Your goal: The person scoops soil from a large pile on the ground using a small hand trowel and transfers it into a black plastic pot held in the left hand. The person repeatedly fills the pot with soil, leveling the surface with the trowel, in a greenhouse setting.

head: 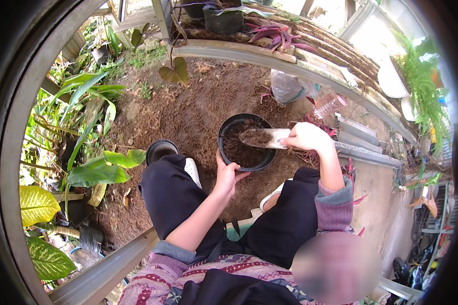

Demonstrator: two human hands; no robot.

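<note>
A round black plastic plant pot [246,167] with dark soil [244,152] inside stands between my knees. My left hand [228,173] grips its near left rim, with the fingers on the outer wall. In my right hand [309,136] is a hand trowel [269,138] with a pale, soil-smeared blade, held roughly level. The blade reaches over the pot from the right, its tip above the soil and brown loose matter lying on it. A smaller black pot [161,150] stands on the ground beside my left knee.
Loose brown fibrous soil [198,103] covers the ground. Ahead are a plastic bag [286,87], a clear plastic bottle [330,106] and a slatted bench [236,47] bearing pots and purple plants. Leafy plants [99,173] line the left side; metal channel pieces [360,141] lie at the right.
</note>
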